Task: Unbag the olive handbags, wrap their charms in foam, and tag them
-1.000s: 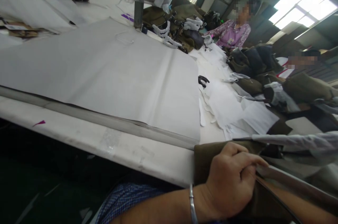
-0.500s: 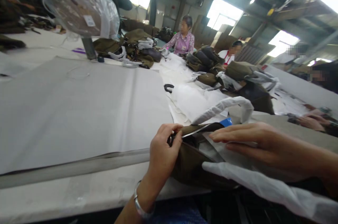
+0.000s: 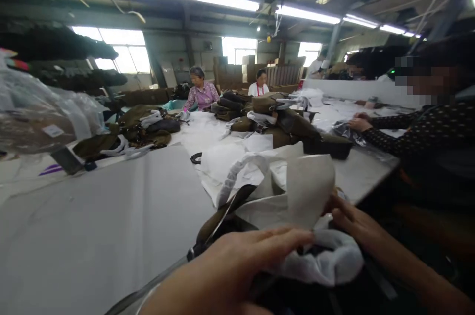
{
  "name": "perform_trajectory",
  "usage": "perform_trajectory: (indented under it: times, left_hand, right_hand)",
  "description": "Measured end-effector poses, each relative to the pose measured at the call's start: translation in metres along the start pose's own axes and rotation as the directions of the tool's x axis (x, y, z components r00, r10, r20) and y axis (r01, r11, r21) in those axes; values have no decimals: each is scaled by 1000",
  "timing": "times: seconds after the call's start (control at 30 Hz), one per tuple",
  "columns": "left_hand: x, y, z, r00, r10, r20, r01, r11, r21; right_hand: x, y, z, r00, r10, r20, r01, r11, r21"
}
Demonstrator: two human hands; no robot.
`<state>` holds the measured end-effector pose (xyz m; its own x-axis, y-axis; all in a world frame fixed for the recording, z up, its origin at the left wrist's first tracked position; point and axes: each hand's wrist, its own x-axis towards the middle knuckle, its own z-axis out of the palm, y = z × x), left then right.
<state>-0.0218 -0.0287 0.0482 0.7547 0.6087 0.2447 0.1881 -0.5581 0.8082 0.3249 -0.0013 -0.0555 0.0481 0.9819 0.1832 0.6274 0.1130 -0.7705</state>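
Observation:
An olive-brown handbag (image 3: 208, 228) lies open at the table's near edge, its zipper edge facing up. Pale paper (image 3: 309, 183) stands up out of its mouth. Both of its handles are wrapped in white: the far handle (image 3: 237, 171) arches up, and the near handle (image 3: 330, 260) bends toward me. My left hand (image 3: 237, 260) stretches across the bag's near side, fingers extended, fingertips by the near handle. At the bag's right end, my right hand (image 3: 347, 218) has its fingers curled at the paper's edge; the fingertips are partly hidden behind it.
Several olive bags (image 3: 289, 122) are piled beyond the paper sheets (image 3: 222, 159). Another heap of bags (image 3: 137, 129) lies to the left, near a plastic-wrapped bag (image 3: 52, 122) on a post. At right a co-worker's hands (image 3: 358, 122) handle clear plastic. Two people sit across the table.
My view has swung right and levelled. The left hand has left the zipper edge and reaches across the bag. My right hand has moved to the bag's right end, and the paper now stands higher.

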Motion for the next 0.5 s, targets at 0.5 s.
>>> perform_trajectory:
  times: [0.5]
  left_hand:
    - [82,-68,19,960,-126,-249,176,966,188]
  right_hand:
    - [11,-69,69,918,-367,150,156,682,715]
